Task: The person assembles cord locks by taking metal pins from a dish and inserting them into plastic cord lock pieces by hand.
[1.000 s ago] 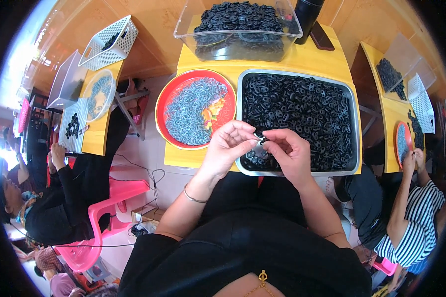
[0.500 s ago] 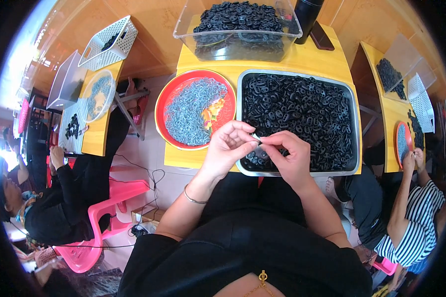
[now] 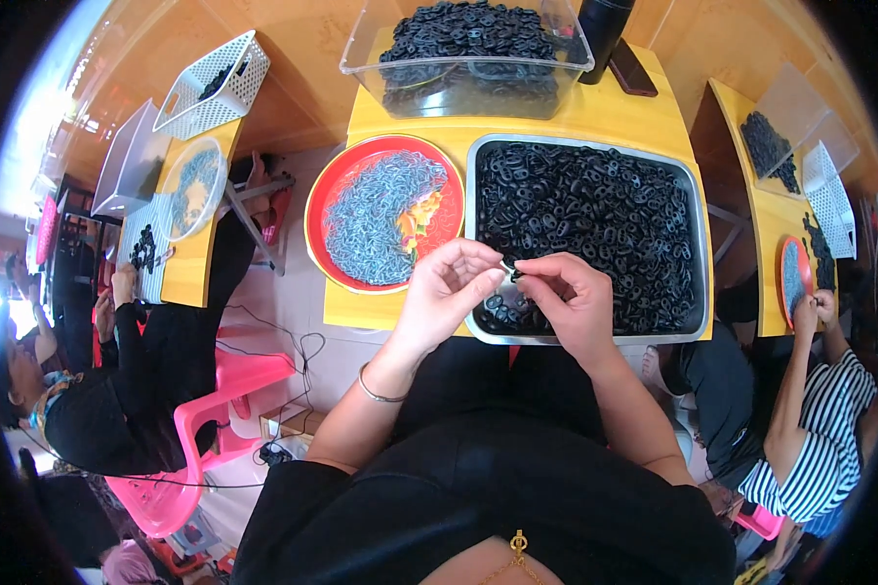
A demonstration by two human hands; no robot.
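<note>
My left hand [image 3: 456, 292] and my right hand [image 3: 568, 295] meet over the near left corner of a metal tray [image 3: 591, 340]. Between their fingertips is a small black piece [image 3: 510, 273] with a pale or shiny bit at its upper end; my fingers cover much of it. The right hand pinches the black piece, and the left fingers close about its other side. Many black two-holed plastic pieces [image 3: 595, 224] fill the tray. Left of it, a red round dish [image 3: 454, 185] holds a heap of small silvery metal hooks [image 3: 376, 219].
A clear bin [image 3: 468, 93] of black pieces stands at the back of the yellow table [image 3: 356, 310], beside a black cylinder [image 3: 603, 39] and a dark flat case [image 3: 632, 73]. Co-workers sit at side tables, left and right. A pink chair [image 3: 190, 439] and cables lie to the left.
The small piece has turned slightly between my fingertips, and my hands have barely shifted. At the left, the co-worker's hand has reached forward onto the side table.
</note>
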